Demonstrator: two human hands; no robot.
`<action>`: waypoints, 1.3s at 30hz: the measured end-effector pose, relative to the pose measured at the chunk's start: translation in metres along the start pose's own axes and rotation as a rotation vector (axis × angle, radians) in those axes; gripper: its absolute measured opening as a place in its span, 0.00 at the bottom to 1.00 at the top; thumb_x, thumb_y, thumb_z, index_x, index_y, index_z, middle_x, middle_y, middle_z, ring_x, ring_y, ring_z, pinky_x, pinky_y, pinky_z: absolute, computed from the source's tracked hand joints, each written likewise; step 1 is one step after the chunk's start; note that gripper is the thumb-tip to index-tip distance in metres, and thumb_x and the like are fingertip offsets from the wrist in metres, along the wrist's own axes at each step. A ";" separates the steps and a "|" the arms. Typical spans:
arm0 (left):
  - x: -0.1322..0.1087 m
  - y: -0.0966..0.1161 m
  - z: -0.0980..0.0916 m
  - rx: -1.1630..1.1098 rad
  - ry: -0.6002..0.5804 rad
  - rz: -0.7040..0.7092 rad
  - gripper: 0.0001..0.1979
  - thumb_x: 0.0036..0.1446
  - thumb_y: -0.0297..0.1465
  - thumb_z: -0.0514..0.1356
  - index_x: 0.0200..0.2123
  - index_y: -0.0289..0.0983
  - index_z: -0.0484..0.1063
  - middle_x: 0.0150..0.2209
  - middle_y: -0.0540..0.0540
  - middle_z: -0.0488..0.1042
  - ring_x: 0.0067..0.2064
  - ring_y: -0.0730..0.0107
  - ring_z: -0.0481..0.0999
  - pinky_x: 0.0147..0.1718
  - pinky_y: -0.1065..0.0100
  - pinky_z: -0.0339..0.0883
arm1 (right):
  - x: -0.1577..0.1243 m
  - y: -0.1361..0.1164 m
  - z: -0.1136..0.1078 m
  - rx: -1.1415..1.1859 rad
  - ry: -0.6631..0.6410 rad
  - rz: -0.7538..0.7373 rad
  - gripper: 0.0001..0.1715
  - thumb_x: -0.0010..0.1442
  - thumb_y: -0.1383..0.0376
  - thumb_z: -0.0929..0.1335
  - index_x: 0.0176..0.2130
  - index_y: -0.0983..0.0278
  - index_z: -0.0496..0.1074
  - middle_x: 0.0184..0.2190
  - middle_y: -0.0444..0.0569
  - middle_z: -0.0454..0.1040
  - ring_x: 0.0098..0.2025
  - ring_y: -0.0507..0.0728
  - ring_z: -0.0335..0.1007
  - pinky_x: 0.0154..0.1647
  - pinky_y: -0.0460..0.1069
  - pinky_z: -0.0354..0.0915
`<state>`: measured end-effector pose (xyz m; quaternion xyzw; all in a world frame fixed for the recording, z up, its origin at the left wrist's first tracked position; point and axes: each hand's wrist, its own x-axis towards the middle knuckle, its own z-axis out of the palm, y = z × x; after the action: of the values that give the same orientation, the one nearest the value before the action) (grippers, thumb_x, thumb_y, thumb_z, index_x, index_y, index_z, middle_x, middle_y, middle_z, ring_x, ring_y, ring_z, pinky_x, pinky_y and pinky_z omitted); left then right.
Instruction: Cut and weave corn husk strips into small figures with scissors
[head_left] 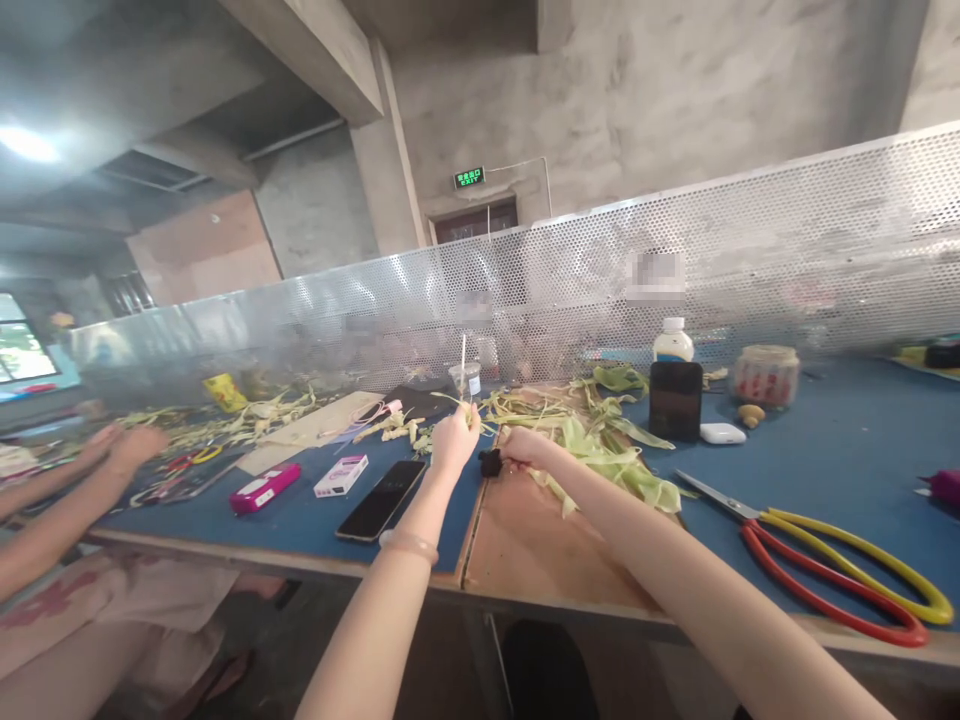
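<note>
While the left hand (455,438) is clamped on pale green strands (471,413) above the bench (517,550), the right hand (531,449) beside it closes on a small black object (491,463), too blurred to identify. Green leaves (596,460) lie toward the bench's back edge; red-and-yellow-handled scissors (752,516) rest by its front edge, at right.
</note>
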<state>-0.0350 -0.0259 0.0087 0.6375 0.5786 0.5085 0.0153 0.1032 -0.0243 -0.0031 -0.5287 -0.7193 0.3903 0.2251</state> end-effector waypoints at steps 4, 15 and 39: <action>0.005 -0.009 0.000 -0.103 -0.024 0.070 0.10 0.54 0.35 0.54 0.25 0.38 0.69 0.19 0.48 0.65 0.26 0.67 0.67 0.28 0.72 0.51 | -0.003 0.010 -0.012 0.169 -0.019 -0.113 0.11 0.56 0.65 0.65 0.24 0.67 0.64 0.15 0.38 0.61 0.14 0.44 0.56 0.12 0.39 0.50; 0.001 -0.004 0.002 -0.267 -0.477 0.015 0.23 0.48 0.50 0.54 0.19 0.35 0.65 0.12 0.56 0.52 0.17 0.78 0.52 0.19 0.73 0.46 | -0.005 0.010 -0.025 0.325 0.056 -0.288 0.14 0.55 0.59 0.66 0.25 0.66 0.65 0.12 0.38 0.60 0.12 0.44 0.51 0.09 0.40 0.45; -0.004 -0.006 -0.002 -0.480 -0.798 -0.118 0.14 0.43 0.39 0.64 0.28 0.33 0.72 0.12 0.58 0.50 0.15 0.83 0.47 0.15 0.75 0.37 | -0.017 0.005 -0.036 0.237 0.114 -0.428 0.12 0.56 0.64 0.64 0.23 0.66 0.63 0.14 0.38 0.62 0.13 0.44 0.54 0.13 0.40 0.50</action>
<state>-0.0398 -0.0281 0.0041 0.7278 0.4286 0.3412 0.4125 0.1385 -0.0279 0.0159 -0.3555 -0.7503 0.3849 0.4032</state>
